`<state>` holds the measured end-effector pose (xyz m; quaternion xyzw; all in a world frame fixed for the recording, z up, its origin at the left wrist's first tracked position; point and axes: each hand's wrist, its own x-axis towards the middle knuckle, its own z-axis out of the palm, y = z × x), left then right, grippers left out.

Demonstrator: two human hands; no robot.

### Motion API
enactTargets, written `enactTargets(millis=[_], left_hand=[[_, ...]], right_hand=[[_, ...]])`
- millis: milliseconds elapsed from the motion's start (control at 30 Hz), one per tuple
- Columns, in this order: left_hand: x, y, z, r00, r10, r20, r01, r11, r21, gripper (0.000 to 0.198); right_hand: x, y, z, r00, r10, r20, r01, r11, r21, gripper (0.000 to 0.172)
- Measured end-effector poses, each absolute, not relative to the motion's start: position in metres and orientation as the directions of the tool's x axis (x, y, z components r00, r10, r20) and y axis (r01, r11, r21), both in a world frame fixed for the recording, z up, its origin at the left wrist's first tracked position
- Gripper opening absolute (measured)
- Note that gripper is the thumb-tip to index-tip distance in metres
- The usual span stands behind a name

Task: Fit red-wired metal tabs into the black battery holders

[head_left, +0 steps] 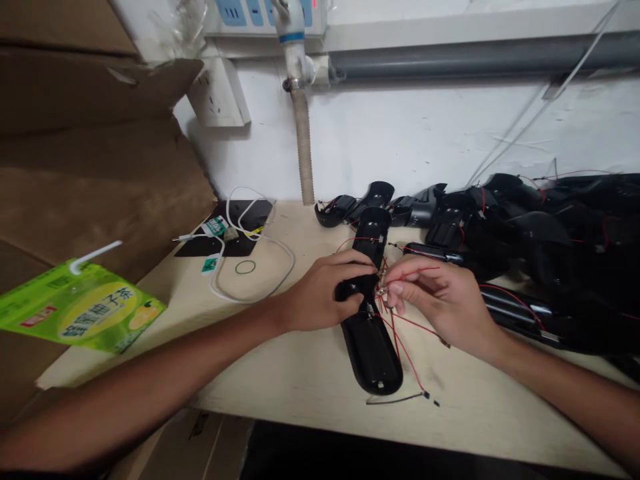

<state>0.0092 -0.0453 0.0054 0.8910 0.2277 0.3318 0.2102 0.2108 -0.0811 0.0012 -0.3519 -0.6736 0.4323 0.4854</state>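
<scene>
A long black plastic shell point(371, 347) lies lengthwise on the pale wooden bench point(310, 373), with thin red wires point(407, 350) trailing from its middle. My left hand point(325, 293) is closed around the middle of the shell and holds it down. My right hand point(440, 300) is just to its right, fingers pinched on the red wires and a tiny metal piece beside the shell. A short black wire point(400, 399) lies on the bench near the shell's near end.
A heap of similar black shells with red wires point(525, 240) fills the bench's right and back. A white cable point(250, 267), a green rubber band point(245, 267) and a black pad point(235, 230) lie at the left. A green drink carton point(80, 307) stands by cardboard boxes point(90, 153).
</scene>
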Motion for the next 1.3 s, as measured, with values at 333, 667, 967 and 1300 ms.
enactTargets(millis=[333, 667, 967, 1300], left_hand=[[0.016, -0.050, -0.002, 0.668, 0.552, 0.500, 0.226, -0.790, 0.570, 0.054], [0.015, -0.052, -0.003, 0.664, 0.498, 0.558, 0.191, -0.835, 0.516, 0.059], [0.016, -0.053, -0.004, 0.623, 0.499, 0.602, 0.186, -0.843, 0.505, 0.056], [0.019, -0.058, -0.002, 0.487, 0.728, 0.483, 0.212, -0.635, 0.743, 0.047]], right_hand=[[0.200, -0.091, -0.002, -0.489, 0.670, 0.559, 0.193, 0.708, -0.680, 0.007], [0.194, -0.094, -0.006, -0.528, 0.598, 0.603, 0.213, 0.781, -0.587, 0.009], [0.196, -0.095, 0.001, -0.574, 0.580, 0.577, 0.277, 0.801, -0.530, 0.010], [0.200, -0.095, 0.004, -0.627, 0.524, 0.577, 0.287, 0.843, -0.454, 0.015]])
